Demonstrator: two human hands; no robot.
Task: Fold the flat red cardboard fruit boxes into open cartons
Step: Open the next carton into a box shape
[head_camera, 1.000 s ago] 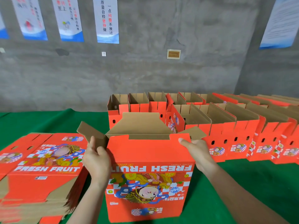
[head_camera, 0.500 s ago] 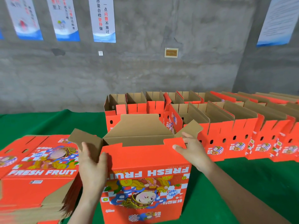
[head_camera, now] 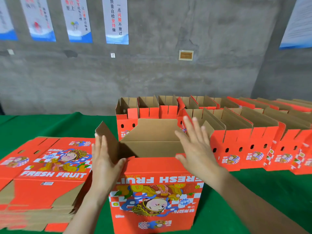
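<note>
carton: red printed cardboard fruit box, upright, top open, lower centre of frame on green table cover; print upside down
left hand: left hand flat, fingers straight, against brown left side flap; flap stands up, tilted
right hand: right hand fingers straight, spread, over box's right top corner; contact unclear; grips nothing
flat stack: pile of flat red cardboard boxes, lower left, just beside carton
folded: rows of open red cartons, centre to right edge, behind carton
</note>
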